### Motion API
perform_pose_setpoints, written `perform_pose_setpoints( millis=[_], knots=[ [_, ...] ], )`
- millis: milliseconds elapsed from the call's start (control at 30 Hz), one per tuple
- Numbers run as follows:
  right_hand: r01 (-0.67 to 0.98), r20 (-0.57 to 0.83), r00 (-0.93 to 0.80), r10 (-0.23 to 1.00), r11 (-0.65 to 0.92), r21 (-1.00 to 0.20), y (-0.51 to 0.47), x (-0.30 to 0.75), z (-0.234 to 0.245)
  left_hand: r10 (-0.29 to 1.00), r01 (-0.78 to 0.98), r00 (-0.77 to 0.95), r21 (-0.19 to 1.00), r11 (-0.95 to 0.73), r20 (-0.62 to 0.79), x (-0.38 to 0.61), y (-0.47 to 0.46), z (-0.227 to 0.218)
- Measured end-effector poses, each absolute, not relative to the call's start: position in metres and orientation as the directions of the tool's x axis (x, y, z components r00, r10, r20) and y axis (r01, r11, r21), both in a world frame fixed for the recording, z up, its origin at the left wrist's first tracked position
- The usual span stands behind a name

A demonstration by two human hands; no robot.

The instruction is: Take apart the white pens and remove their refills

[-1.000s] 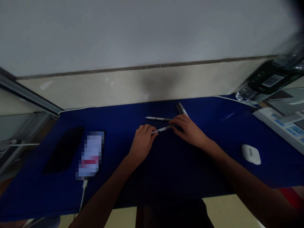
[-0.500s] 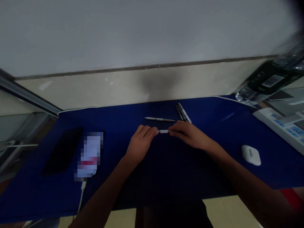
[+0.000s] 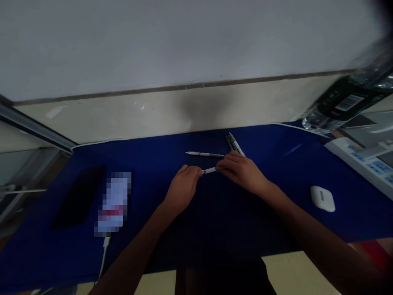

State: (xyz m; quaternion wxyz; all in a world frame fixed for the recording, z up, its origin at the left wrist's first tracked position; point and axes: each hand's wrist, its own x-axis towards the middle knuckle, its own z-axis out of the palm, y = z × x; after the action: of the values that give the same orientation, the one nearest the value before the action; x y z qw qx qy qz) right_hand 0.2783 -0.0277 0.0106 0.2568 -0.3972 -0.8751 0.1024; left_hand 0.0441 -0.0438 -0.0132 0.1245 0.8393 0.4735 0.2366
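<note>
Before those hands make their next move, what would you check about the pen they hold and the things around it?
1. Grip at both ends: ok. The left hand pinches one tip of the white pen, the right hand the other end.
2. Gap between pen and blue mat: cannot tell; too dim.
3. Hands clear of the loose pen: ok; it lies just beyond them.
4. Right hand clear of the pair of pens: cannot tell; its knuckles overlap their near ends.
5. Arms clear of the earbud case: ok; it sits well to the right.

Pen (image 3: 210, 170) before spare pens (image 3: 233, 142), phone (image 3: 78, 196) far left.
</note>
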Motion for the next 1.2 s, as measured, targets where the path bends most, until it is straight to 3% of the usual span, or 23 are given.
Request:
perform_pose_setpoints(
  millis=[267,567,700,900,1100,1200],
  knots=[
    [0.556,0.213,-0.463,0.86,0.469,-0.686,-0.03,0.272,0.016,0.799,0.781,0.517,0.213,-0.587,0.307,0.043,-0.045,-0.009],
    [0.536,0.153,-0.457,0.876,0.409,-0.739,-0.04,0.258,0.01,0.737,0.776,0.597,0.004,-0.63,0.316,0.049,-0.049,-0.015],
    [0.452,0.222,-0.44,0.87,0.428,-0.783,-0.039,0.258,0.009,0.744,0.792,0.579,-0.011,-0.611,0.333,0.049,-0.049,-0.013],
    [0.469,0.118,-0.455,0.883,0.35,-0.811,-0.038,0.258,0.008,0.778,0.817,0.54,0.024,-0.577,0.322,0.048,-0.049,-0.013],
    [0.419,0.241,-0.451,0.859,0.442,-0.793,-0.038,0.259,0.008,0.802,0.836,0.505,0.052,-0.547,0.32,0.046,-0.048,-0.012],
    [0.398,0.196,-0.464,0.864,0.4,-0.825,-0.038,0.259,0.005,0.805,0.836,0.504,0.058,-0.546,0.313,0.047,-0.048,-0.011]
  ],
)
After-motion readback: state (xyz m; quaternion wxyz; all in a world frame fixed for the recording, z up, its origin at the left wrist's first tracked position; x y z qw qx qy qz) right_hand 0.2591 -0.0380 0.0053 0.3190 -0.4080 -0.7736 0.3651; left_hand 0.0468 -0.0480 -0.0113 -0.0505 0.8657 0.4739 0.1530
